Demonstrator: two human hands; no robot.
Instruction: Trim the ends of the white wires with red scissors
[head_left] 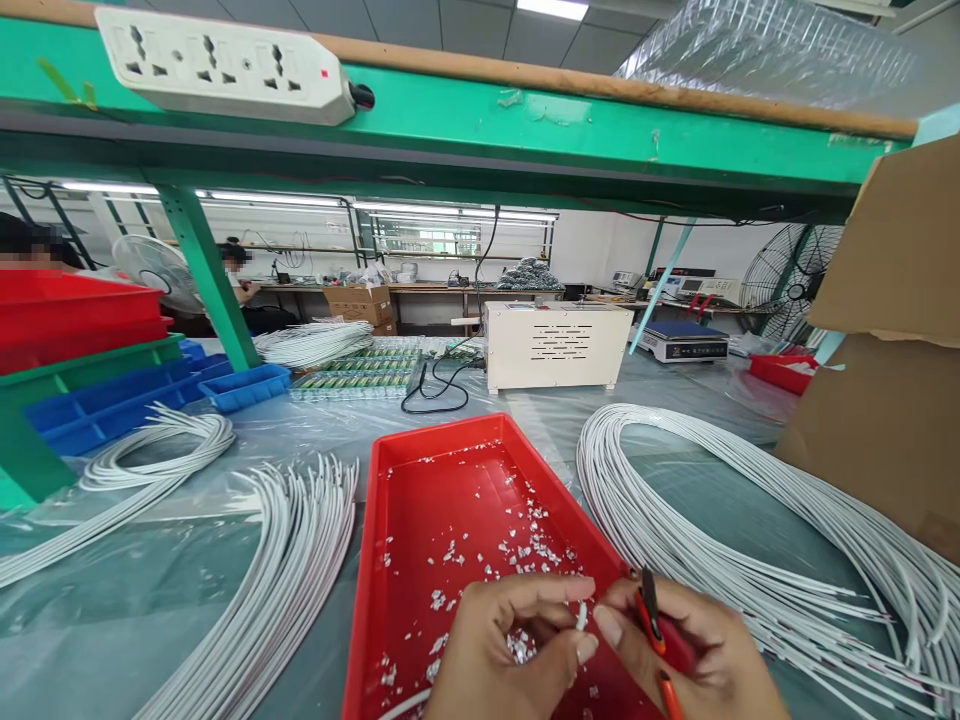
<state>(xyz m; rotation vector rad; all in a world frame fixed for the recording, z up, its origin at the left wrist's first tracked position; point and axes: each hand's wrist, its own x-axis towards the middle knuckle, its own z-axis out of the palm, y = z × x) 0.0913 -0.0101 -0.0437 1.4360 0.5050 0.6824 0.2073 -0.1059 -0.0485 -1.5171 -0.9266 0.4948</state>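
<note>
My left hand [517, 640] is over the near part of a red tray [367, 600], its thumb and index finger pinching the end of a white cable [582, 615]. Beside it, close to the fingertips, my right hand [690, 640] is wrapped round a tool with orange-red handles and dark jaws [649, 605]. The tool points up and away from me. Small silvery scraps [525, 545] lie scattered in the tray. More of a white cable shows at the tray's near edge, left of my left hand.
Bundles of white cables lie left [262, 590] and right [675, 470] of the tray. Behind it stand a cream machine [559, 350], a scale [684, 343] and blue bins [244, 387]. Cardboard [892, 300] rises at right. A green shelf [480, 120] crosses above. People sit further back.
</note>
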